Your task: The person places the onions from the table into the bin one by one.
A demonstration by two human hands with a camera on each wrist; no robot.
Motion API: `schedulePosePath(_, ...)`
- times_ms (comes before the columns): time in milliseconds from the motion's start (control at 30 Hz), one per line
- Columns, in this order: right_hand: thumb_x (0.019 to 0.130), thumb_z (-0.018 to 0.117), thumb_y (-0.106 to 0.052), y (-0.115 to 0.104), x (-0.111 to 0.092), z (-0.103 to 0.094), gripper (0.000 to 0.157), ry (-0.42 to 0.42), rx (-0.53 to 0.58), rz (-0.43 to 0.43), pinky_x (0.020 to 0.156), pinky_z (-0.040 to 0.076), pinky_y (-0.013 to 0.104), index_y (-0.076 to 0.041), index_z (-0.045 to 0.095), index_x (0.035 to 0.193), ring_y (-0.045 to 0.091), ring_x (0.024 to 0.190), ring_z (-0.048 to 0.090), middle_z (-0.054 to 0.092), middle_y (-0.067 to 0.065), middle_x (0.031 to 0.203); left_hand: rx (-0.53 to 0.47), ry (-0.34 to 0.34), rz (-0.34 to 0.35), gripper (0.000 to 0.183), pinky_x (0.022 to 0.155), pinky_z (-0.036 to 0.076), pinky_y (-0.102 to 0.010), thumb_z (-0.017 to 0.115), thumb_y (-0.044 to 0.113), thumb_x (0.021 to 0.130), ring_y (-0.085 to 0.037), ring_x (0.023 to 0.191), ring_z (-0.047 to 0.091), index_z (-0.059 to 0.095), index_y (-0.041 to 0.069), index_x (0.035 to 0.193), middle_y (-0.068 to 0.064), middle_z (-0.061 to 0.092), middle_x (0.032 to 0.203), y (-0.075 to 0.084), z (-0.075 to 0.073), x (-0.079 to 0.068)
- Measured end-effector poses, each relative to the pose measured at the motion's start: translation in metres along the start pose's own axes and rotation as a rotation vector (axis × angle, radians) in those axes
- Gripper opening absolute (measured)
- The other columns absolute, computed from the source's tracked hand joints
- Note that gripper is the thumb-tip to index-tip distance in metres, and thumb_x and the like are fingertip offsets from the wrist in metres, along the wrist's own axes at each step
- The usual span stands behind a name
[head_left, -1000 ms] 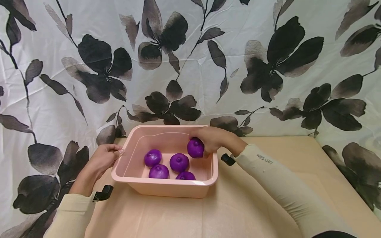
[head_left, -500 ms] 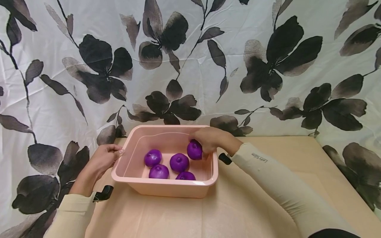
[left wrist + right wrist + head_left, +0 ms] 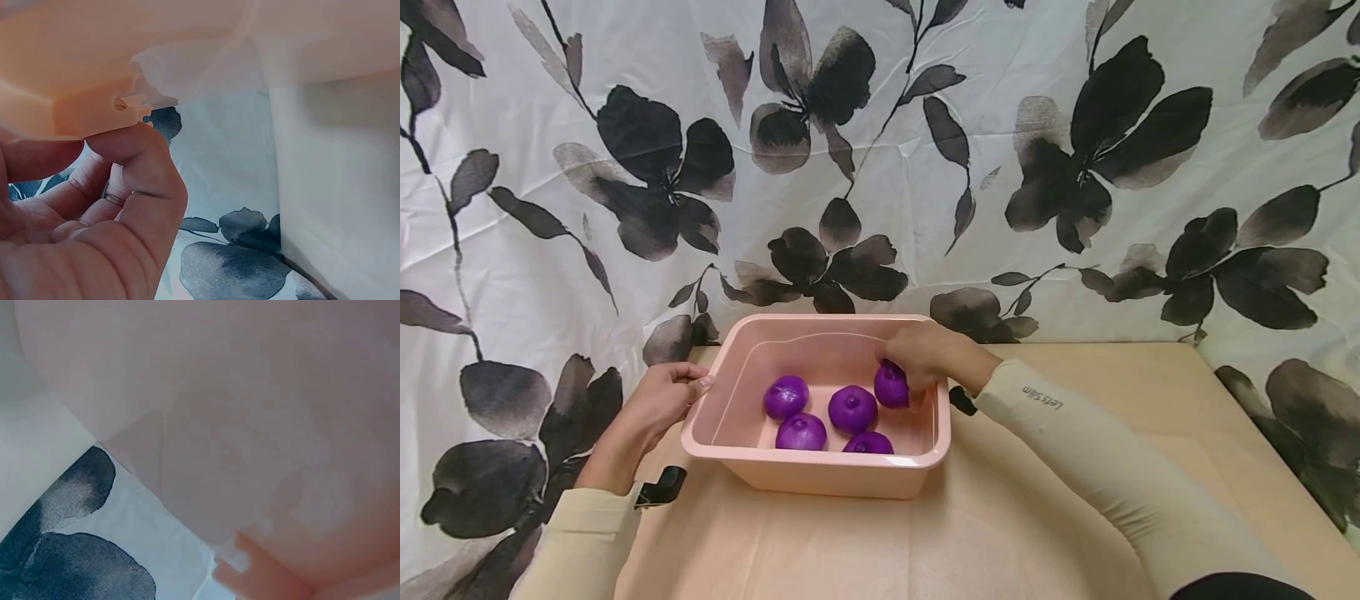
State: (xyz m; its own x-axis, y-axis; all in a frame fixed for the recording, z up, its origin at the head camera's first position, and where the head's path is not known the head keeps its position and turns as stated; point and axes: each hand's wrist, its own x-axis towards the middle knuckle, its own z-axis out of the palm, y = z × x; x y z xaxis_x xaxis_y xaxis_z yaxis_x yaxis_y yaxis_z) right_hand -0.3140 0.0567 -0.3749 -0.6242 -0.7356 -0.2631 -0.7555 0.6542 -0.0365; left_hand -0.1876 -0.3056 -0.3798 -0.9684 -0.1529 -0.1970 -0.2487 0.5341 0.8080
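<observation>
A pink plastic tub [image 3: 820, 475] stands on the table. My left hand [image 3: 658, 404] pinches its left rim between thumb and forefinger; in the left wrist view the fingers [image 3: 137, 150] meet the rim's underside. My right hand [image 3: 925, 354] reaches over the right rim and grips a glossy purple onion [image 3: 891, 385] inside the tub, covering its upper right part. On the tub floor lie a purple onion [image 3: 786, 397] at left, another onion [image 3: 801, 432] before it, a third onion [image 3: 853, 409] in the middle, and one onion [image 3: 868, 443] half hidden by the front rim. The right wrist view shows mostly the tub wall [image 3: 187, 375].
A beige cover [image 3: 1037, 517] lies over the table. Behind the tub hangs a white curtain [image 3: 962, 208] with dark flowers, close to its back rim. A black wrist camera [image 3: 661, 487] sits at the left sleeve.
My right hand has sunk slightly lower into the tub with the onion, and its forearm has shifted left. The left hand keeps its place on the rim.
</observation>
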Motion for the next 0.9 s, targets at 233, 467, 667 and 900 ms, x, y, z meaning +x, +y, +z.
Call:
schedulePosePath(233, 0.069, 0.096, -0.040, 0.003, -0.002, 0.003, 0.067, -0.010, -0.033, 0.002, 0.096, 0.057, 0.039, -0.021, 0.065, 0.126, 0.020, 0.100, 0.067, 0.073, 0.003, 0.111, -0.015, -0.020, 0.007, 0.034, 0.071, 0.057, -0.026, 0.054, 0.015, 0.107, -0.008, 0.082, 0.063, 0.057, -0.013, 0.127, -0.003, 0.066, 0.097, 0.003, 0.002, 0.005)
schedulePosePath(467, 0.090, 0.081, -0.035, 0.019, -0.016, 0.002, 0.062, 0.196, 0.299, -0.036, 0.112, 0.049, 0.050, -0.008, 0.062, 0.142, 0.031, 0.127, 0.064, 0.069, 0.012, 0.137, -0.009, -0.020, 0.014, 0.034, 0.071, 0.058, -0.025, 0.054, 0.013, 0.106, -0.009, 0.082, 0.063, 0.057, -0.013, 0.127, -0.005, 0.065, 0.097, 0.008, 0.006, 0.009)
schedulePosePath(667, 0.092, 0.078, -0.039, 0.033, -0.050, 0.002, 0.060, 0.435, 0.425, -0.041, 0.109, 0.050, 0.053, -0.007, 0.062, 0.140, 0.033, 0.127, 0.064, 0.068, 0.013, 0.137, 0.029, -0.014, 0.029, 0.036, 0.070, 0.057, -0.024, 0.054, 0.014, 0.106, -0.009, 0.082, 0.062, 0.057, -0.014, 0.128, -0.010, 0.065, 0.101, 0.010, 0.002, 0.010)
schedulePosePath(900, 0.094, 0.076, -0.044, 0.045, -0.089, 0.010, 0.065, 0.553, 0.365, 0.029, 0.120, 0.035, 0.060, -0.008, 0.057, 0.145, 0.036, 0.144, 0.048, 0.059, 0.013, 0.147, 0.239, 0.033, 0.072, 0.050, 0.084, 0.059, -0.041, 0.054, 0.026, 0.107, -0.036, 0.104, 0.067, 0.055, -0.013, 0.138, -0.031, 0.065, 0.124, 0.016, -0.004, 0.003)
